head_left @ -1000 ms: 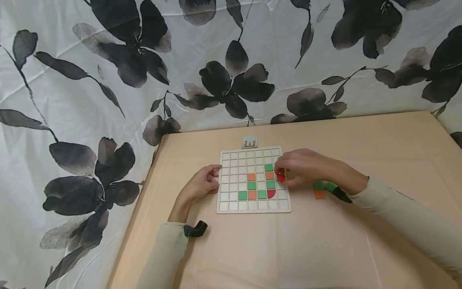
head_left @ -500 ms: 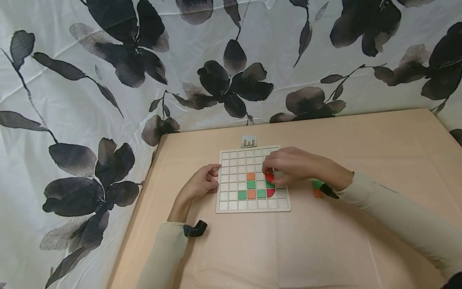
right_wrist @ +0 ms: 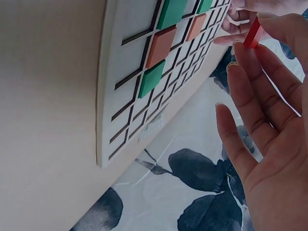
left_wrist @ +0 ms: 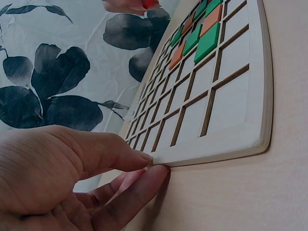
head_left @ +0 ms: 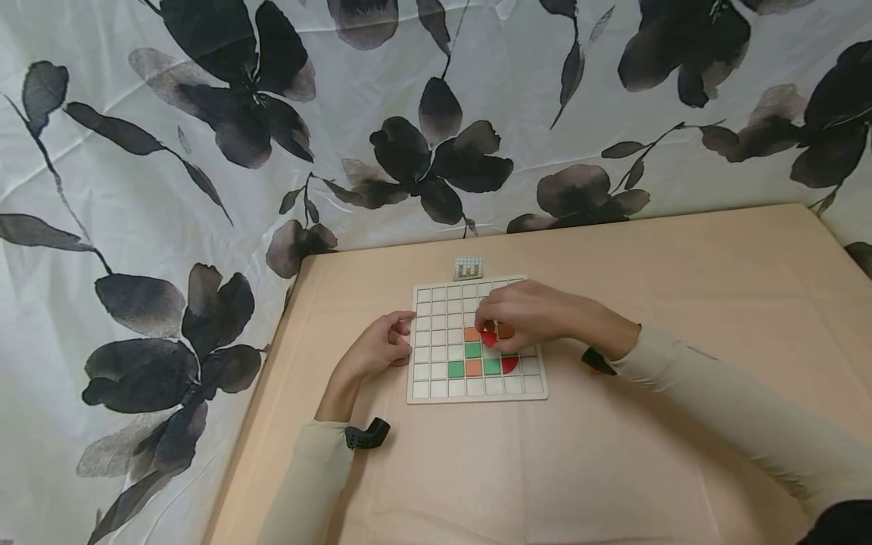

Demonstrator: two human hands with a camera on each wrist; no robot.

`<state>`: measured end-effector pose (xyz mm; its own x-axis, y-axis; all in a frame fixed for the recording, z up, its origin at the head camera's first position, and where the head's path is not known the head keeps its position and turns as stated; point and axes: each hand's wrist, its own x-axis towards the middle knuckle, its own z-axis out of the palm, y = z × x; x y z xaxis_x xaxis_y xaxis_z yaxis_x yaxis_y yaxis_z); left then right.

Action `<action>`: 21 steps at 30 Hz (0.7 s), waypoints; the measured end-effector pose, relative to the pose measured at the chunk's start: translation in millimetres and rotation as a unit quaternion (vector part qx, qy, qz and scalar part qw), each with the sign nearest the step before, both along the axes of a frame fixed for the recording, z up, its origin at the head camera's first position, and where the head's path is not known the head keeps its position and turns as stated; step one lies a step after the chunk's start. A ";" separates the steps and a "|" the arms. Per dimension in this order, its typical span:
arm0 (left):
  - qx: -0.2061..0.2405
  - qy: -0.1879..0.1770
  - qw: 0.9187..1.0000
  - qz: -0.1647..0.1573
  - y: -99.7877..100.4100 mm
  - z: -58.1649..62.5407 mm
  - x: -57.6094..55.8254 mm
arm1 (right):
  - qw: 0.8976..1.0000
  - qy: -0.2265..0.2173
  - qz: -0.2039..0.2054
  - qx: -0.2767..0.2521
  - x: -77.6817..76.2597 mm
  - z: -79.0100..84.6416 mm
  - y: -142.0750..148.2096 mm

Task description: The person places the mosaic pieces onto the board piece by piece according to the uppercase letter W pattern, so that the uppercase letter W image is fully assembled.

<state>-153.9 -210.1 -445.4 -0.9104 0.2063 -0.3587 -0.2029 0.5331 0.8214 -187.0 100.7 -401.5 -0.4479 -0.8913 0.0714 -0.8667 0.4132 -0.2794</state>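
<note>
A pale grid board [head_left: 409, 378] lies on the table with green tiles [head_left: 473, 350], orange tiles [head_left: 473, 368] and a rounded red tile [head_left: 509, 365] set in its cells. My left hand [head_left: 377, 346] holds the board's left edge; the left wrist view has its thumb [left_wrist: 134, 160] and index fingertip [left_wrist: 159, 175] against the rim. Above the board's middle, my right hand [head_left: 521, 312] pinches another red tile [right_wrist: 252, 34] between thumb and fingers, its other fingers loosely extended. That hand covers part of the board's upper right.
Behind the board stands a small card [head_left: 468, 268] with a printed grid pattern. A floral cloth [head_left: 341, 91] hangs behind the table [head_left: 681, 265]. Each wrist carries a dark device [head_left: 368, 434].
My right hand has moved left across the board with the red tile. The loose green and orange tiles at the right are now hidden behind my right arm. My left hand stays put.
</note>
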 end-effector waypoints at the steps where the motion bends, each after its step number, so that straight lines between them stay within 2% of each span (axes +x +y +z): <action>1: -0.001 -0.001 1.000 0.000 -0.1 0.1 0.2 | 1.000 -0.002 0.003 -0.002 -0.1 -0.6 -1.4; 13: 0.002 0.006 1.000 -0.005 -0.4 -0.6 0.6 | 0.999 -0.028 0.013 -0.010 -0.4 -3.9 -15.1; 21: 0.006 0.009 1.000 -0.009 -1.3 -2.7 -0.1 | 0.999 -0.022 0.023 -0.006 0.3 -10.3 -26.3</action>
<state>-154.0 -211.4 -448.1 -0.9127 0.2267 -0.3401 -0.1787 0.5271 0.8308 -186.7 74.4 -411.9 -0.4103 -0.9098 0.0633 -0.8709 0.3703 -0.3230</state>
